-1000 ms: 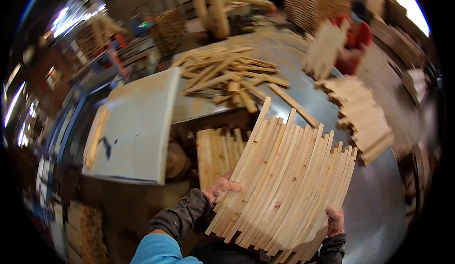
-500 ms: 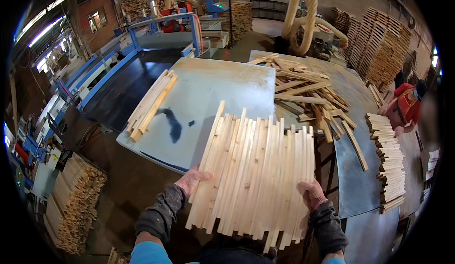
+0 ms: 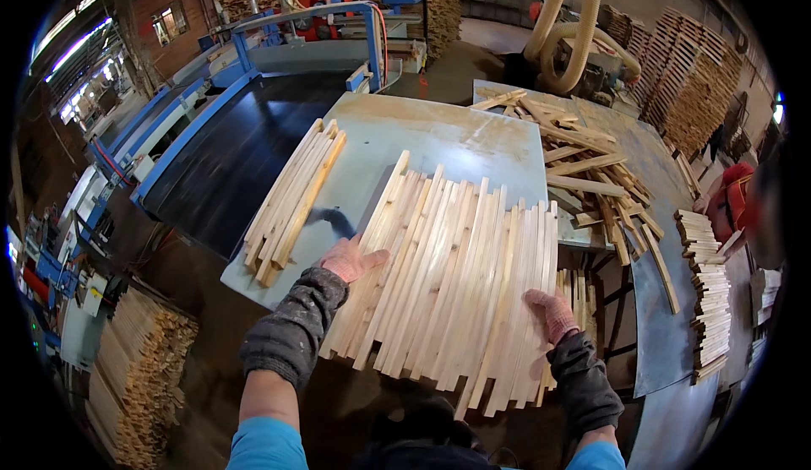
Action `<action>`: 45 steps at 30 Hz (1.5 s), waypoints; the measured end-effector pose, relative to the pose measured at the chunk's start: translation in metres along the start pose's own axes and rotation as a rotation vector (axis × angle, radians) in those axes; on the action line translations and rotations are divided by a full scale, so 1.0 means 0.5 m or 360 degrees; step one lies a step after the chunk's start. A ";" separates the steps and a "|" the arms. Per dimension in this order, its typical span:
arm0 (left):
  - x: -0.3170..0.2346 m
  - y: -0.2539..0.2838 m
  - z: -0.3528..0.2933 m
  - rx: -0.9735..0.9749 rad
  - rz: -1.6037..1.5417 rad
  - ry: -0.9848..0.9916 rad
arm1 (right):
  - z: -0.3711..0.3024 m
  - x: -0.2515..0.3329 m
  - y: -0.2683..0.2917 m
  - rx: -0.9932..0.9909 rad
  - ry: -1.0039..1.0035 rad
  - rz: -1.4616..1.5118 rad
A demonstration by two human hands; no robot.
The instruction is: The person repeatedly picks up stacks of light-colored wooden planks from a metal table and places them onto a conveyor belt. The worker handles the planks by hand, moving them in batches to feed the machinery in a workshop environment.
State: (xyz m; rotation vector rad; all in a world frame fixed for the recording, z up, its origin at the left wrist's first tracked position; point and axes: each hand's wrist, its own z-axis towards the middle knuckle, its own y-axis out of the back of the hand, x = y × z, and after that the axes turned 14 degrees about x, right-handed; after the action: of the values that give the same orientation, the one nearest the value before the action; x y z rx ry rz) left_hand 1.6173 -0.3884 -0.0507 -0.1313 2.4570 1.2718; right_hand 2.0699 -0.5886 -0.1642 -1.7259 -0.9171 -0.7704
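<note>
Two-sided grip: left hand (image 3: 345,260), right hand (image 3: 552,313) curled around slat row (image 3: 448,280) edges | I note pale table (image 3: 372,135) bearing strips (image 3: 293,198)

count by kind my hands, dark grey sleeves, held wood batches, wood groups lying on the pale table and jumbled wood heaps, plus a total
Hands: 2 (left hand, right hand)
Dark grey sleeves: 2
Held wood batch: 1
Wood group on the pale table: 1
Jumbled wood heap: 1
Total: 7
</note>
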 end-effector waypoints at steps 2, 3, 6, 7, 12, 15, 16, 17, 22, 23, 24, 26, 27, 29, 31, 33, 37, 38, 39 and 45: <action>-0.004 0.009 0.045 -0.0268 0.0128 0.0051 | 0.027 0.015 -0.006 -0.0038 0.0015 -0.0022; -0.020 0.016 0.065 -0.0267 0.0201 0.0096 | 0.039 0.035 -0.010 -0.0068 0.0033 -0.0040; -0.081 0.094 0.070 -0.0263 0.0484 0.0127 | 0.092 0.061 -0.035 -0.0080 0.0021 -0.0053; -0.059 0.109 0.087 -0.0455 0.0568 -0.0035 | 0.104 0.065 -0.038 -0.0098 -0.0015 -0.0075; 0.166 0.250 0.161 -0.1283 0.0552 -0.0239 | 0.129 0.074 -0.096 -0.0097 -0.0037 -0.0070; 0.260 0.342 0.162 -0.0815 0.0108 0.0092 | 0.142 0.069 -0.163 -0.0119 0.0000 -0.0152; 0.298 0.351 0.170 -0.0643 -0.0094 0.0091 | 0.153 0.072 -0.197 -0.0070 -0.0080 -0.0192; 0.336 0.352 0.178 -0.0469 -0.0298 0.0091 | 0.169 0.069 -0.222 -0.0059 -0.0134 -0.0209; 0.483 0.412 0.175 -0.0656 -0.0191 -0.0035 | 0.266 0.033 -0.450 -0.0050 -0.0200 -0.0318; 0.515 0.423 0.174 -0.0628 -0.0236 -0.0070 | 0.277 0.026 -0.485 -0.0049 -0.0213 -0.0338; 0.536 0.439 0.178 -0.0623 -0.0288 -0.0116 | 0.289 0.025 -0.503 -0.0035 -0.0174 -0.0321; 0.539 0.474 0.168 -0.0622 -0.0208 -0.0029 | 0.309 0.000 -0.523 0.0003 -0.0103 -0.0282; 0.575 0.475 0.176 -0.0645 -0.0243 -0.0022 | 0.322 -0.007 -0.546 -0.0010 -0.0126 -0.0308; 0.689 0.579 0.157 -0.0608 -0.0155 0.0090 | 0.362 -0.025 -0.709 -0.0077 -0.0150 -0.0365; 0.798 0.658 0.151 -0.0580 -0.0106 0.0184 | 0.402 -0.055 -0.842 0.0004 -0.0157 -0.0225; 0.913 0.728 0.142 -0.0544 -0.0044 0.0281 | 0.445 -0.086 -0.968 0.0130 -0.0169 -0.0102; 1.115 0.863 0.149 -0.0520 0.0154 0.0445 | 0.540 -0.187 -1.196 0.0096 -0.0042 -0.0116; 1.178 0.885 0.169 -0.0586 0.0266 0.0475 | 0.566 -0.204 -1.249 0.0127 -0.0055 -0.0124; 1.238 0.909 0.178 -0.0649 0.0384 0.0503 | 0.585 -0.220 -1.306 0.0156 -0.0069 -0.0125; 1.481 0.995 0.252 -0.1243 0.0929 0.0596 | 0.675 -0.301 -1.507 0.0362 -0.0071 0.0300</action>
State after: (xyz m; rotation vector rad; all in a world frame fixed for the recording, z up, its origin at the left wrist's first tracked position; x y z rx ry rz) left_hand 0.8426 0.0691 -0.0036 0.1835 2.1871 2.6229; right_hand 1.3738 -0.1371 -0.0388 -1.6062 -0.8243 -0.4863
